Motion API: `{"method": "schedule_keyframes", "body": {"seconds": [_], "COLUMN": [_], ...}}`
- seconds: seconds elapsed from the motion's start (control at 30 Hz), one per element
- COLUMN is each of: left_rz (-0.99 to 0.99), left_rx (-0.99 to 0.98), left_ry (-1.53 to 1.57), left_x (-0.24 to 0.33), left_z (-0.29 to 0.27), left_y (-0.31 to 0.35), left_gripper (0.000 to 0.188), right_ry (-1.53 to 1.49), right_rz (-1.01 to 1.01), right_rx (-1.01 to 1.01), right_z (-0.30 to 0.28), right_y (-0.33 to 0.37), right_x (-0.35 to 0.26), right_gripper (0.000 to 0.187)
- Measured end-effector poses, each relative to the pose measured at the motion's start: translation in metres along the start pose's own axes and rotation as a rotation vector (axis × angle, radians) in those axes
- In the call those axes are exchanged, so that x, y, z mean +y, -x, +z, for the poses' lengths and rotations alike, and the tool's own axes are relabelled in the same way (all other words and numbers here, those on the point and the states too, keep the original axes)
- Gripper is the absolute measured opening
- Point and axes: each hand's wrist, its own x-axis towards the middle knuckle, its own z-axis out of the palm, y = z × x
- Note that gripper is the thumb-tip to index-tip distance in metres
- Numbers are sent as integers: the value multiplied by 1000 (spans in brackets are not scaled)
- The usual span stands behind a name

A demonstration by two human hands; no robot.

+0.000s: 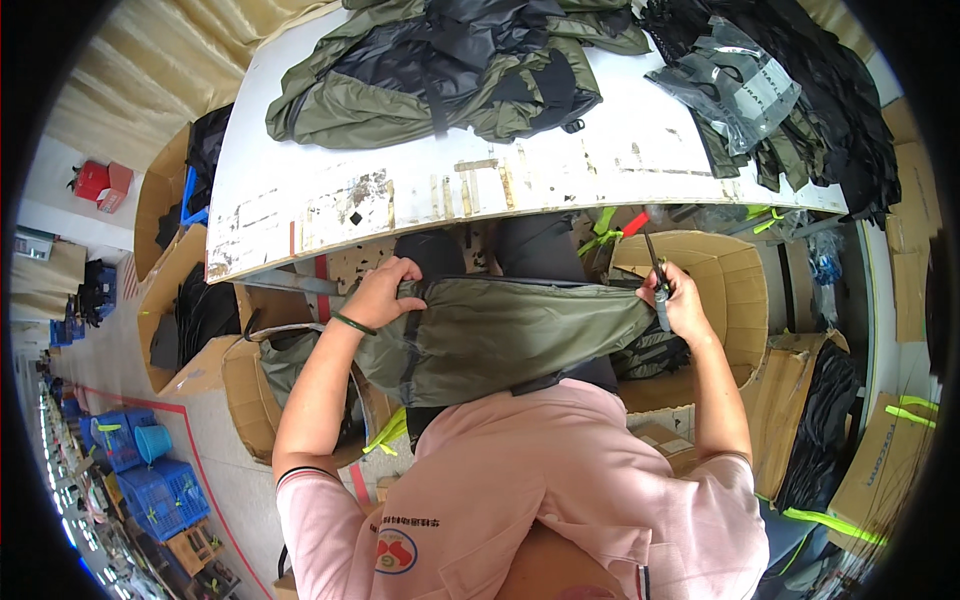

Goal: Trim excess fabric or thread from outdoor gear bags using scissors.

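The olive cloth [530, 330] stretches before the near edge of the table [640, 165], its left end pinched in the grip of the left hand [388, 295]; the right hand [684, 304] clasps dark snips [657, 266] at its right end. Handling looks midway: cloth spread, no cut visible. Far garments [375, 95] lie piled.
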Motion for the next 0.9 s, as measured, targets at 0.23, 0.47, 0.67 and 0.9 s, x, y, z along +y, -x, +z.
{"method": "schedule_keyframes", "body": {"seconds": [0.23,0.47,0.67,0.9], "left_rz": [44,-104,-142,-55], "left_rx": [-72,-106,-83,29], "left_ry": [116,347,587,807], "left_x": [-5,-3,-9,12], "left_z": [3,-4,-2,-8], "left_y": [-6,9,24,42], "left_gripper": [39,32,22,24], "right_ry": [57,205,297,21], "right_rz": [-68,-47,-60,-140], "right_rx": [-30,-21,-41,-87], "right_z": [1,5,6,33], "right_y": [-1,-7,-15,-31], "right_x": [27,18,17,-37], "right_gripper": [21,19,15,18]}}
